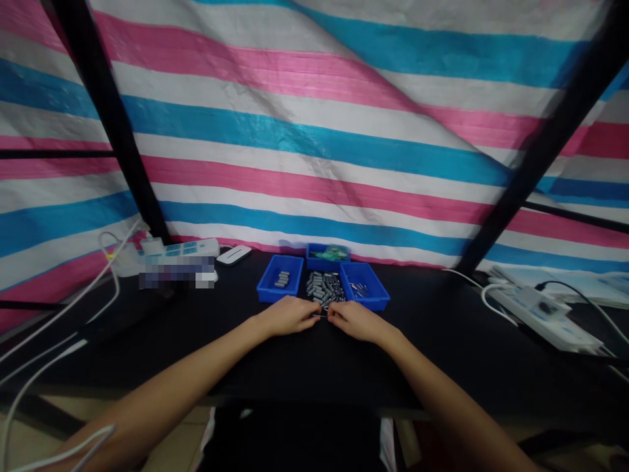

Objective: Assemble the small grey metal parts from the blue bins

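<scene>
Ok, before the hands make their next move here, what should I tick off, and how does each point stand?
1. Both hands meet over the table: ok. The left hand and right hand are fingertip to fingertip.
2. A small metal piece is between the fingertips: ok, though too small to tell which grip bears it.
3. Loose pile of metal pieces lies just beyond the hands: ok.
4. Left blue tray holds a few pieces: ok.
5. Right blue tray holds a few pieces: ok.
6. Contents of the rear blue tray: cannot tell, something green.
</scene>
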Motion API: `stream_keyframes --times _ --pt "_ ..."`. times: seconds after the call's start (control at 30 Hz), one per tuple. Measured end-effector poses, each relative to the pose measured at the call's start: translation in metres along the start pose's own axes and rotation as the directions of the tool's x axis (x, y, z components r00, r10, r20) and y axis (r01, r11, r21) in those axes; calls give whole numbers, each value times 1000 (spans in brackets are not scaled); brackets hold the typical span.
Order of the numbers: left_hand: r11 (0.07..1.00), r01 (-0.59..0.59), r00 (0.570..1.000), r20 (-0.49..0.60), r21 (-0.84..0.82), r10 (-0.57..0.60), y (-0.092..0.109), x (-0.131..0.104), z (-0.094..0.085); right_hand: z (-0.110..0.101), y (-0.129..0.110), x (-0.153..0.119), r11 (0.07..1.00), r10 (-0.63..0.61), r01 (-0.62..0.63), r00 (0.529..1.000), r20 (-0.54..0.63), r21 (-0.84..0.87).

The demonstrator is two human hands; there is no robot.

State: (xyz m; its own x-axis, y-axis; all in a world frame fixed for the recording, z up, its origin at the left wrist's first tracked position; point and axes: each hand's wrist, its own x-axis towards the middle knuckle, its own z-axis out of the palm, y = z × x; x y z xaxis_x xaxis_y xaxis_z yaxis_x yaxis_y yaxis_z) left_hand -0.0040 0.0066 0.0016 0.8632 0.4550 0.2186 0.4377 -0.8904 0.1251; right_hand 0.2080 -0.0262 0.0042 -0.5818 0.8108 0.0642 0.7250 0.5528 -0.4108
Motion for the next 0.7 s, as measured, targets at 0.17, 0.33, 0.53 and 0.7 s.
stream_keyframes --times 0.17,0.33,0.53,0.7 --pt "1000 -17 1000 5 -13 17 2 0 -1 0 -1 0 1000 4 -4 1000 -2 -9" --pt "999 -45 998 -45 -19 44 4 0 0 -1 -2 0 1000 -6 7 1000 16 -23" --pt "998 -70 995 -66 -2 70 7 -1 -1 2 0 1 999 -26 26 1000 0 -26" --pt "998 -63 996 -61 1 63 10 0 -2 2 0 1 1000 -11 11 1000 -6 -27"
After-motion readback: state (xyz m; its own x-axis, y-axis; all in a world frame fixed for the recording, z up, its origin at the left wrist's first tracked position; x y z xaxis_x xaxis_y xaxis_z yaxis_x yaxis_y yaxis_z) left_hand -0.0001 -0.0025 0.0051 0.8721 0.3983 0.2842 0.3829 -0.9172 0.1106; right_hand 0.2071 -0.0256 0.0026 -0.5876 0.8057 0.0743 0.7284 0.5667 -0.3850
